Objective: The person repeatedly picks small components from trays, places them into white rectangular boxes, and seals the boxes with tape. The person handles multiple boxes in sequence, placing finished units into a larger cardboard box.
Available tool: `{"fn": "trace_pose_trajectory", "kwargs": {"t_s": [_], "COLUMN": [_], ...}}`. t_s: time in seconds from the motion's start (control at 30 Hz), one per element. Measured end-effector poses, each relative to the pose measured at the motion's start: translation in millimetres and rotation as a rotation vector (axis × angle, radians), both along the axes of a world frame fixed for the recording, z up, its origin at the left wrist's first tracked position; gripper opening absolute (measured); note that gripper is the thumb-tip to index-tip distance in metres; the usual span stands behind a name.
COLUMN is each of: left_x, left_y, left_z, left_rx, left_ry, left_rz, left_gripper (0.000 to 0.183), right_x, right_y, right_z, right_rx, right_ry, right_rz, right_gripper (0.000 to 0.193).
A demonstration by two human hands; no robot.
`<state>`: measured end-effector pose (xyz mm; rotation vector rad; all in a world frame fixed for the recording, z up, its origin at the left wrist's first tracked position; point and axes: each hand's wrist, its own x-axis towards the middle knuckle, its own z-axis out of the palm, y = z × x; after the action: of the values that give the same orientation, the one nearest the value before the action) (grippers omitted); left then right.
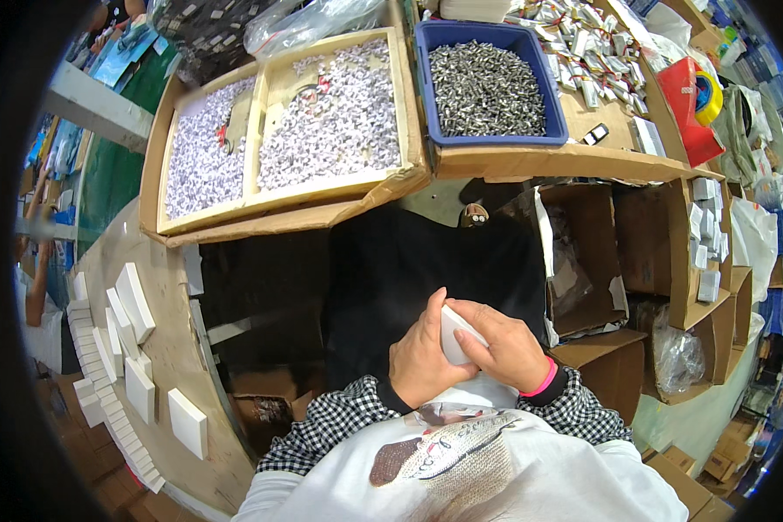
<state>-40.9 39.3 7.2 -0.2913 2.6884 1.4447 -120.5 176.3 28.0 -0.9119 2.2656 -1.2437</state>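
In front of my chest, both hands are closed around a small flat white box. My left hand wraps its left side and underside, with the fingers pointing up along the edge. My right hand grips it from the right, thumb lying across its face. The fingers hide part of the box. On the table to the left, several similar white boxes stand or lean apart from one another, beside a long curved row of white boxes.
Ahead, a wooden tray holds many small whitish pieces in two compartments. A blue bin of small metal parts stands beside it. Bundled silvery-white packs lie far right. Open cardboard boxes and a roll of yellow tape are on the right.
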Motion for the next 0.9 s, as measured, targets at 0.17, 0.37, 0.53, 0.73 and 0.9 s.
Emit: {"fn": "trace_pose_trajectory", "kwargs": {"t_s": [0.17,0.37,0.53,0.73,0.9], "left_x": [3,4,4,3,13], "left_y": [-1,1,1,-7,-27], "left_z": [-4,-6,-5,-4,-8], "left_rx": [0.007,-0.033,-0.05,0.052,0.472], "left_ry": [-0.013,-0.005,0.029,0.04,0.057], "left_rz": [0.017,0.009,-0.015,0.134,0.101], "left_gripper": [0.103,0.101,0.103,0.102,0.043], "right_x": [3,4,9,11,6], "right_y": [0,0,3,2,8], "right_z": [-1,-3,-3,-4,-16], "right_rx": [0.034,0.078,0.054,-0.125,-0.182], "right_ry": [0.088,0.135,0.159,-0.037,-0.226], "right_rz": [0.013,0.032,0.013,-0.169,-0.253], "right_gripper": [0.038,0.039,0.04,0.035,0.031]}}
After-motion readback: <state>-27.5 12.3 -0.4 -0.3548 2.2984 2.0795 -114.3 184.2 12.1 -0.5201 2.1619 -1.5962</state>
